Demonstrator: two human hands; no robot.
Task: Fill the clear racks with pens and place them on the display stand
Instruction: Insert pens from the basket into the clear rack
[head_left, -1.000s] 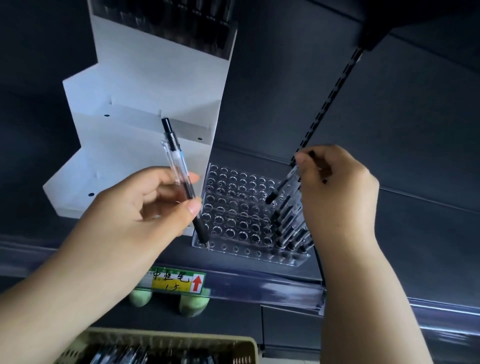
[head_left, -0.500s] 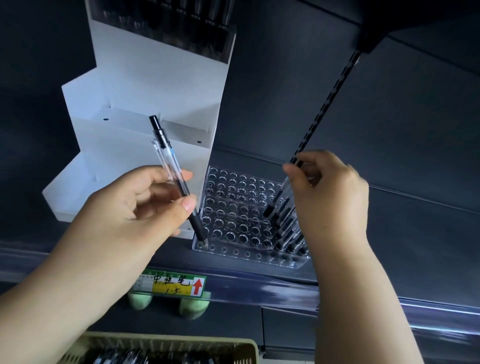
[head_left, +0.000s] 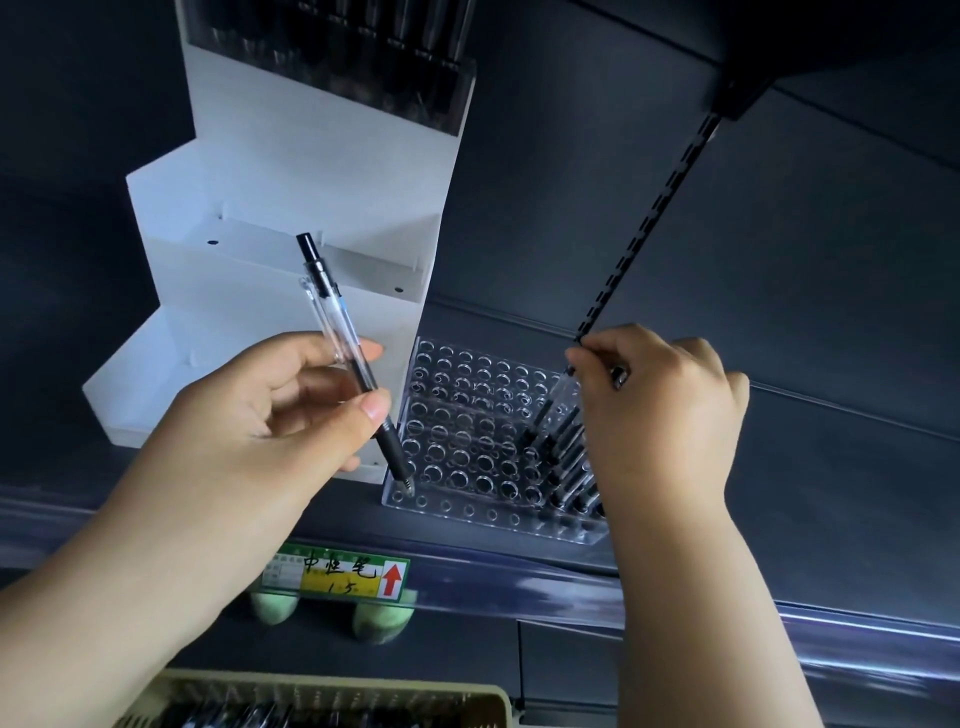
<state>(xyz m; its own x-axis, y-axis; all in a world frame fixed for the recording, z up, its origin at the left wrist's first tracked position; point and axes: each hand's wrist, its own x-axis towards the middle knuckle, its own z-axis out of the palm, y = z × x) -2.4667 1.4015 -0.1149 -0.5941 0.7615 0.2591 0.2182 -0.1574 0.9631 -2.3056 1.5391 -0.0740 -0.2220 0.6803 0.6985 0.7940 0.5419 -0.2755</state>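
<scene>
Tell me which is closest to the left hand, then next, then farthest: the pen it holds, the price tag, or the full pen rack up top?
1. The pen: in the left hand, pinched by its fingers.
2. The price tag: below the hand, on the shelf edge.
3. The full pen rack: high above, atop the white stand.

The left hand pinches a clear-barrelled pen between thumb and fingers, tilted, its tip touching the near left corner of the clear rack. The right hand grips another pen slanting into the rack's right side (where several pens already stand). A white display stand rises just behind, left of the rack.
</scene>
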